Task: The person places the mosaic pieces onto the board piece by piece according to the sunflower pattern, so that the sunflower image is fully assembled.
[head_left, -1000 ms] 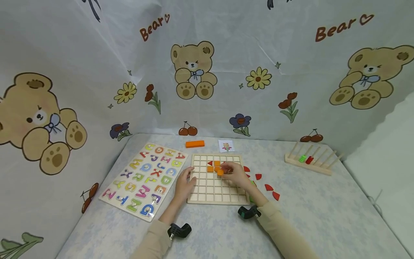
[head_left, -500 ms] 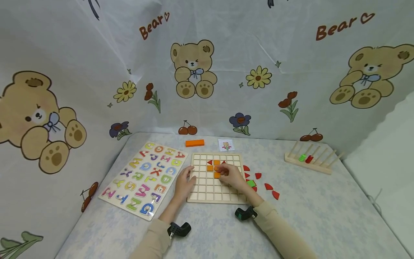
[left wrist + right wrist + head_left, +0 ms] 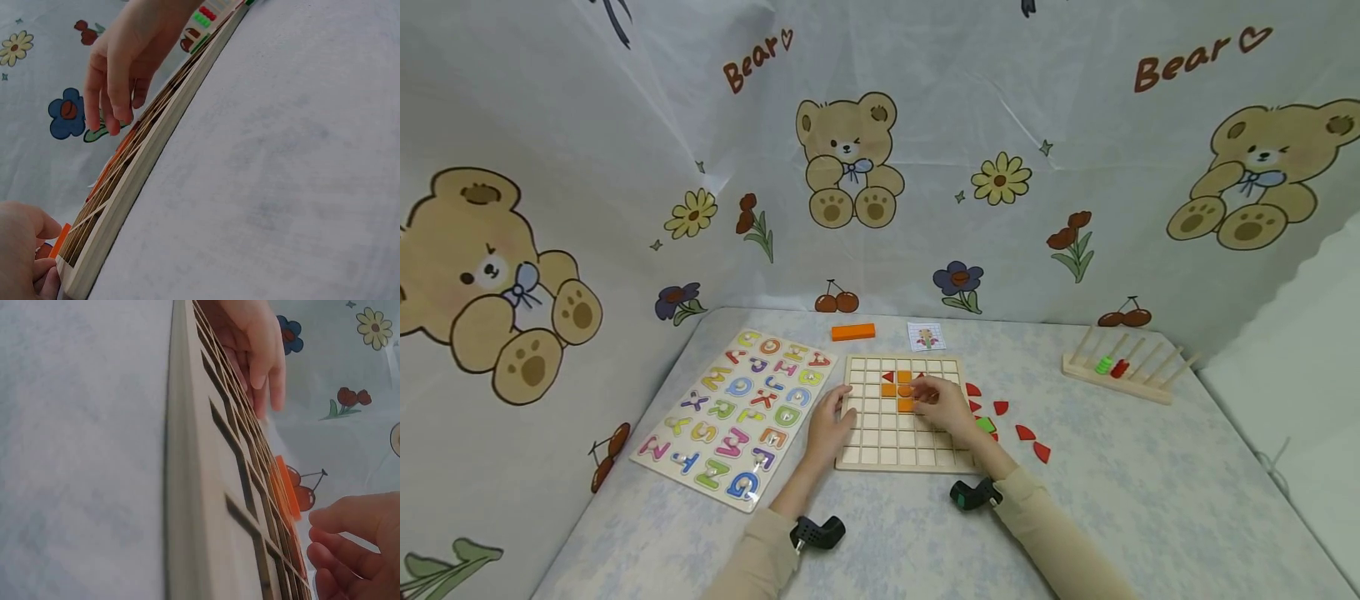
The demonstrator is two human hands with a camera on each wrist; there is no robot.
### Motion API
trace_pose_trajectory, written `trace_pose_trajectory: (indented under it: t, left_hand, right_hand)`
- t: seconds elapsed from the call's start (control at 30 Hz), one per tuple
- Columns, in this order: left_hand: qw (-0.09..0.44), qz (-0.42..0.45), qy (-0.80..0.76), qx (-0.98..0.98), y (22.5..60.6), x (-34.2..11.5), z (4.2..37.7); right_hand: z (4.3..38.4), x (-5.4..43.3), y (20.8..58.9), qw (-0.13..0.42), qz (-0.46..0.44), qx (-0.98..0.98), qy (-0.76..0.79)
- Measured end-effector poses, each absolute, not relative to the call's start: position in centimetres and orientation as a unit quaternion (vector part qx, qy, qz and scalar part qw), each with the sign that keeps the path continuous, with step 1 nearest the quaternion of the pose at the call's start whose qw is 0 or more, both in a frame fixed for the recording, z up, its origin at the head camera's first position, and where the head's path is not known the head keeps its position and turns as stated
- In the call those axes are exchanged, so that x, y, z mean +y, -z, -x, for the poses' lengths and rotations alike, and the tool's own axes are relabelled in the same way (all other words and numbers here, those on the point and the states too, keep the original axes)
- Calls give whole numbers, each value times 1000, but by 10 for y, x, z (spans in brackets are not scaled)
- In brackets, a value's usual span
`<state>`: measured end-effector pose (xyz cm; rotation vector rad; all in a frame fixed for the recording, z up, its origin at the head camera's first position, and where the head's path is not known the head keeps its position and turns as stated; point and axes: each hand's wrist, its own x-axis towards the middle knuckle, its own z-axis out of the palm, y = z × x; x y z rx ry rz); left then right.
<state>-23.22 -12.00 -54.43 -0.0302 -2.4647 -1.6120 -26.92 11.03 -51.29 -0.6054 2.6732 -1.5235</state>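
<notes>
In the head view my left hand (image 3: 830, 425) grips the left edge of a wooden grid board (image 3: 868, 450), thumb over the frame. My right hand (image 3: 942, 407) hovers over the board with fingers loosely bent; nothing shows between them. Its fingertips are right at a rounded orange piece (image 3: 905, 391). Around that piece sit orange square tiles (image 3: 889, 390) above, left and below, with a red triangle (image 3: 889, 377) at upper left. The right hand hides the cells to the right. In the right wrist view, thumb and fingers (image 3: 337, 556) stand apart beside the board.
Red pieces (image 3: 1026, 432) and a green tile (image 3: 985, 426) lie right of the board. An alphabet puzzle (image 3: 700, 454) lies left. Behind are an orange block (image 3: 853, 332) and a pattern card (image 3: 927, 337). A peg rack (image 3: 1116, 382) with beads stands far right.
My right hand lowered an orange square tile, which now lies in the cell below the rounded piece, and its fingers have come off it. The left hand stays on the board's edge.
</notes>
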Motion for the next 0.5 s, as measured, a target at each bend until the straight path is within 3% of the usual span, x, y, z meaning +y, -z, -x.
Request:
trace_pose_trajectory:
  t: [0.5]
  left_hand:
    - [95,10,544,-834,545,-120,232]
  right_hand:
    - [265,184,515,-75,134,878,454]
